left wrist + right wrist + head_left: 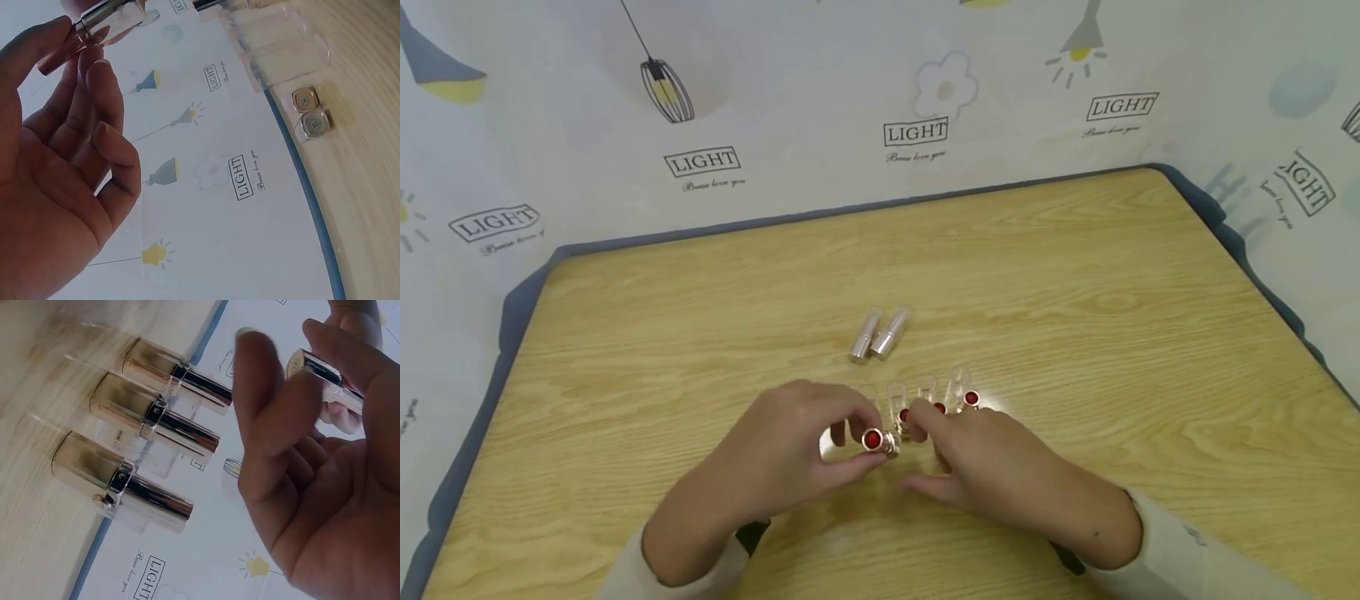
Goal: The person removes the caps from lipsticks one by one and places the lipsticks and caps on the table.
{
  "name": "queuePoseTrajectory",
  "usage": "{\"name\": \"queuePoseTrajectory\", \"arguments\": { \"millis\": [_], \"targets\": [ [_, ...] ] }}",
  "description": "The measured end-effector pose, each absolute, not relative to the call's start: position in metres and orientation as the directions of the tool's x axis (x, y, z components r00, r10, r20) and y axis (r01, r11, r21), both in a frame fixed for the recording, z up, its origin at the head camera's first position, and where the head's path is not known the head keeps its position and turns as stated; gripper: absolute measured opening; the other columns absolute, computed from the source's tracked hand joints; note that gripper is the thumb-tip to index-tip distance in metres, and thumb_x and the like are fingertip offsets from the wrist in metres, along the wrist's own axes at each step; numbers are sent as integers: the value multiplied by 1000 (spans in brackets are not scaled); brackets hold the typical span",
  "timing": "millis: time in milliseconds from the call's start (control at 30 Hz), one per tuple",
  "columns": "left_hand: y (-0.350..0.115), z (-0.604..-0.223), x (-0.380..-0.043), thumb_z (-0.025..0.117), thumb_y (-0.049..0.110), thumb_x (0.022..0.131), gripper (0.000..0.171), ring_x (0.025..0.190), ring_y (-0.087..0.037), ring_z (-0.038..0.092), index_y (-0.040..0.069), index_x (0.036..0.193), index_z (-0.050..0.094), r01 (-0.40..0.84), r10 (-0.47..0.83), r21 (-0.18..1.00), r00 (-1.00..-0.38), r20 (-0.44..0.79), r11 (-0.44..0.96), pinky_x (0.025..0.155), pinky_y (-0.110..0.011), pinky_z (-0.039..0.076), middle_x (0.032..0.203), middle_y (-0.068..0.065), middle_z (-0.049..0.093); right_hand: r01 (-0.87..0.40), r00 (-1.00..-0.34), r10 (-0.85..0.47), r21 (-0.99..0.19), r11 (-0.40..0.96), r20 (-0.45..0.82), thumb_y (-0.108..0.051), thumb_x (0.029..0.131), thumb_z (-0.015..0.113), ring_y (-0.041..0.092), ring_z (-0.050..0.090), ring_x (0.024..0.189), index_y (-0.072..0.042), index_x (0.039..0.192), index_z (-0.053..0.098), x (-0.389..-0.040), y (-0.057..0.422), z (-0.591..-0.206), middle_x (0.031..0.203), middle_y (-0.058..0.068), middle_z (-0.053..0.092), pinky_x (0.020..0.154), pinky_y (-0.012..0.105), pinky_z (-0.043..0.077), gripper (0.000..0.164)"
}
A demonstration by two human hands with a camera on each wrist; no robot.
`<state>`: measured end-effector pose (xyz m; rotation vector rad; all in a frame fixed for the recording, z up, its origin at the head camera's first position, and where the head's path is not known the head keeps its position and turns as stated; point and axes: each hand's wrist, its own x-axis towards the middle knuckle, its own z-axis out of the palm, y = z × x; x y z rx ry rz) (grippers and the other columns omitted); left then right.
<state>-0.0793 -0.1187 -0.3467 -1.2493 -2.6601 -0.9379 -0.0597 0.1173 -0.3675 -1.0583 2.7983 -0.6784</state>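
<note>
My left hand [797, 442] pinches a lipstick [100, 31] between thumb and fingers. In the head view its red tip points up toward me inside a shiny metal ring. Beside it, my right hand [992, 458] holds nothing, its thumb apart from a bent index finger. Three more lipsticks stand near that hand; the right wrist view shows them in a row, a near one [122, 481], a middle one [156, 419] and a far one [178, 375]. From above, the right-hand one [972, 399] shows red, and the right fingers partly cover the other two.
Clear plastic pieces [287, 56] with rounded ends lie just behind the row. Farther back, two capped lipsticks, a left one [862, 340] and a right one [891, 333], lie side by side. A patterned cloth wall [820, 142] bounds the wooden table [662, 333].
</note>
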Motion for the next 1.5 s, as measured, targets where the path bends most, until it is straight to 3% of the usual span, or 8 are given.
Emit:
{"name": "queuePoseTrajectory", "arguments": {
  "millis": [67,200,433,1000,1500],
  "targets": [
    [-120,-347,-80,85,25,79,20,69,2,59,20,91,70,713,674,493,-677,298,499,63,-11,48,80,16,68,-607,-755,-655,-417,676,36,-40,85,78,-2,36,50,-19,90,52,-60,118,-367,57,-15,42,47,18,32,33],
    [-119,-349,-80,82,29,82,17,65,4,55,21,93,71,687,669,439,-708,225,579,59,-12,45,80,15,69,-652,-695,-718,-389,651,-38,-41,88,74,-1,36,52,-22,74,48,-58,118,-369,60,-15,42,48,19,32,36],
    [-113,-361,-83,81,32,84,17,58,3,48,22,90,69,660,675,359,-731,103,660,54,-15,41,78,13,70,-712,-586,-797,-377,592,-144,-45,89,72,-2,39,54,-24,74,53,-53,116,-374,63,-17,47,50,20,35,32],
    [-103,-377,-86,81,30,85,18,70,-5,64,18,93,70,574,608,320,-794,-9,754,61,-23,50,83,9,71,-718,-581,-796,-355,599,-169,-45,92,68,-2,40,54,-23,74,54,-53,116,-374,64,-17,48,50,22,36,32],
    [-98,-380,-87,81,28,84,18,70,-4,65,17,95,71,567,599,314,-801,-4,761,61,-21,50,83,10,72,-726,-568,-806,-359,586,-168,-44,93,67,-2,39,53,-21,76,58,-53,116,-372,64,-17,49,50,21,37,30]
  ]
}}
